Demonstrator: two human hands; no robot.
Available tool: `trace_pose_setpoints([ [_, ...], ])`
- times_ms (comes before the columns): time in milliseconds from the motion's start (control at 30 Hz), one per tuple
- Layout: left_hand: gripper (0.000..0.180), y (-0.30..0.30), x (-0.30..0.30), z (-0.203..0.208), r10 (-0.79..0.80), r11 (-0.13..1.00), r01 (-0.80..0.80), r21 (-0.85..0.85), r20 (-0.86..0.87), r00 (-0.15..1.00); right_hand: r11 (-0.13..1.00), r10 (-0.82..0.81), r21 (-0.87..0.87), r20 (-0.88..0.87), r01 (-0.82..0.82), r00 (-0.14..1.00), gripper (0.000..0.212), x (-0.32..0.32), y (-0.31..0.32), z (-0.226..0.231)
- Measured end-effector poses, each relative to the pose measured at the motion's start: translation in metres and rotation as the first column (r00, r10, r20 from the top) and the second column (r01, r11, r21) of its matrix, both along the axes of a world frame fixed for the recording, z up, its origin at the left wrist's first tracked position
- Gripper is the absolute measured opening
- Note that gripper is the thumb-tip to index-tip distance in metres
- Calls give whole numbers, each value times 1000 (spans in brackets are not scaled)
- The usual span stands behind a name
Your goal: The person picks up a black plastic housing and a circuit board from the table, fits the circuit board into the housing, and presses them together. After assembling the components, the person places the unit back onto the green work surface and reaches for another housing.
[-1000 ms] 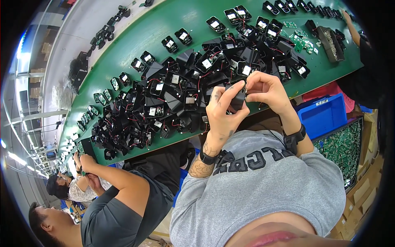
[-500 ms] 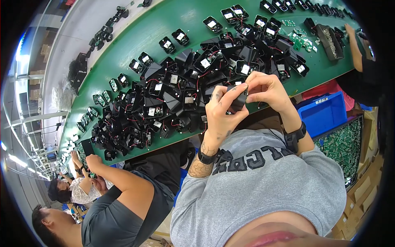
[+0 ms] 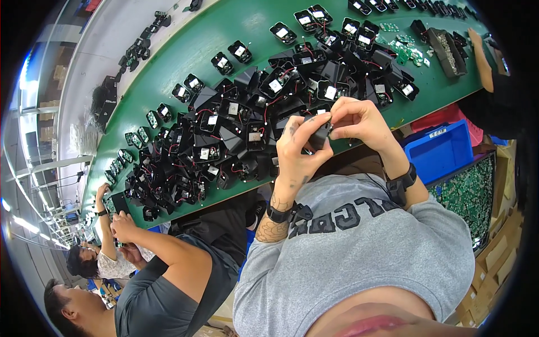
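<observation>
we pinch a small black plastic housing (image 3: 320, 135) between both hands just in front of the green table (image 3: 185, 62), left hand (image 3: 296, 147) wrapped around its near side, right hand (image 3: 356, 121) fingertips closed on its top edge, heap of black housings with red wires (image 3: 236, 135) beyond it

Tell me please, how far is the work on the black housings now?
Done, apparently: single black housings with white parts inside lie spread along the green belt, for example this housing. In hand: the left hand and right hand together hold one small black piece above the belt. Left: a big tangled heap of black housings with red wires still waits.
</observation>
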State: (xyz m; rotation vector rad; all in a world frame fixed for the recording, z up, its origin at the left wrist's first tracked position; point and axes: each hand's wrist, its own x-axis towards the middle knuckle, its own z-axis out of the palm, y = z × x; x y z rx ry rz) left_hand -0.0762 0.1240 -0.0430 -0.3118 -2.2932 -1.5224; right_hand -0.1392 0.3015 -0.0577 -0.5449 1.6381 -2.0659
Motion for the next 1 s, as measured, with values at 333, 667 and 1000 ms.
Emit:
trace_pose_setpoints([
  [333,52,-5,4,-4,-49,985,34,171,82,995,1000,-26,3,-65,26,998,28,10,-5,5],
  [667,73,-6,3,10,-357,766,151,625,217,909,982,-182,36,-93,186,979,16,16,-5,21],
  [1000,72,-6,5,17,-410,671,115,733,238,880,975,-174,90,-265,204,948,16,19,-5,30],
])
